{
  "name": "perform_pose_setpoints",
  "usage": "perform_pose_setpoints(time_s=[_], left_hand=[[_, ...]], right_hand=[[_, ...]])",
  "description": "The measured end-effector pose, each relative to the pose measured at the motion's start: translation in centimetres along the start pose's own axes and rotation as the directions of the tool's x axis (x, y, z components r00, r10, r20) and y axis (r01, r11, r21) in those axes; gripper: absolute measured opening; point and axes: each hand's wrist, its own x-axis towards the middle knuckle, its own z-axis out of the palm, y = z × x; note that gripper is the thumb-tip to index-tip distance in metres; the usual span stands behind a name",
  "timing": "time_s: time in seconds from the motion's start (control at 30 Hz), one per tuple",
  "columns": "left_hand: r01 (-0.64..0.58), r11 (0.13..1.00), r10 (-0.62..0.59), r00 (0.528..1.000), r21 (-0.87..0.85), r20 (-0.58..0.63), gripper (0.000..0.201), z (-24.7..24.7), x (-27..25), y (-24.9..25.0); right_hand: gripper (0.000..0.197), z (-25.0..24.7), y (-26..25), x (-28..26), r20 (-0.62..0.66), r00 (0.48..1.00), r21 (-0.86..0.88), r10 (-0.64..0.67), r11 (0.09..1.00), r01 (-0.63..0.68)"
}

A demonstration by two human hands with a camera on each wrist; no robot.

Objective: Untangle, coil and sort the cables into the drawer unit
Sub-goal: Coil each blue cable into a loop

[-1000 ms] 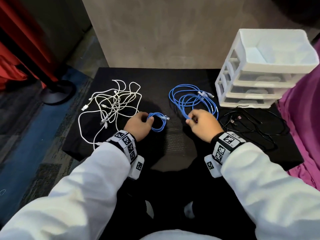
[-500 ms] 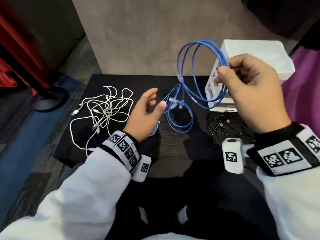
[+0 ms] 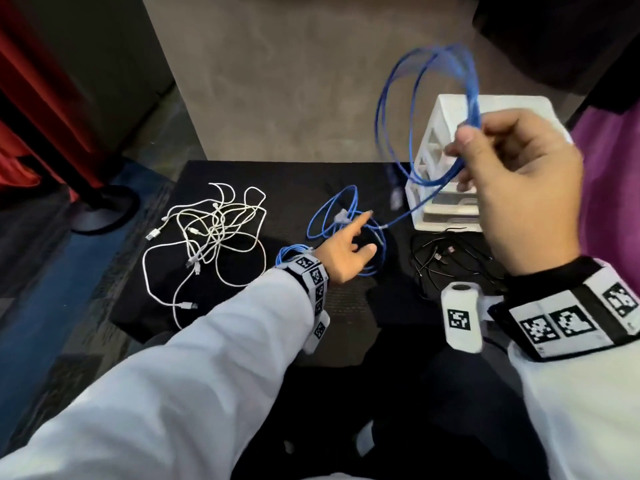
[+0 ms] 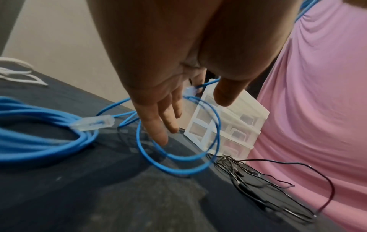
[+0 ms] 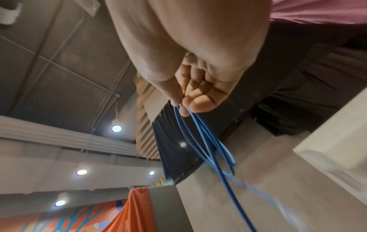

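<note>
My right hand [image 3: 458,144] is raised in front of the white drawer unit [image 3: 450,114] and pinches several loops of a blue cable [image 3: 391,98] between thumb and fingers [image 5: 183,108]. The cable's free end trails down to loose blue loops [image 3: 332,216] on the black table [image 3: 242,174]. My left hand [image 3: 362,233] reaches over those loops [image 4: 178,157] with straight fingers [image 4: 164,138], its index tip by a clear connector [image 4: 189,91]. A small coiled blue cable [image 3: 287,254] lies beside my left wrist.
A tangle of white cables [image 3: 211,237] lies at the table's left. Black cables [image 3: 446,261] are tangled in front of the drawer unit [image 4: 228,130]. A purple cloth [image 3: 609,168] hangs at the right; a stand's round base [image 3: 104,209] is on the floor at the left.
My right hand lifted the blue loops from the table up before the drawer unit. My left hand let go of the small coil and reached forward to the loose loops.
</note>
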Motion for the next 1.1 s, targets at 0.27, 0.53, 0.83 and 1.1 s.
perform_pose_setpoints(time_s=[0.27, 0.53, 0.83, 1.1], left_hand=[[0.104, 0.994, -0.100, 0.991, 0.042, -0.085, 0.055, -0.5, 3.5, -2.3], [-0.017, 0.840, -0.132, 0.963, -0.542, -0.236, 0.031, -1.3, 0.5, 3.2], [0.025, 0.654, -0.054, 0.998, -0.756, -0.014, 0.082, -4.0, -10.0, 5.9], [-0.035, 0.861, -0.079, 0.976, -0.507, -0.202, 0.029, -4.8, -13.8, 3.4]], right_hand=[[0.011, -3.5, -2.5, 1.5, -0.040, 0.994, 0.008, -0.100, 0.995, 0.101], [0.005, -3.4, -0.1, 0.3, 0.165, 0.986, 0.043, 0.038, 0.998, -0.046], [0.015, -2.3, 2.7, -2.3, 0.186, 0.954, 0.110, 0.236, 0.960, -0.259], [0.011, -1.1, 3.7, -4.3, 0.243, 0.922, 0.105, 0.302, 0.937, -0.335]])
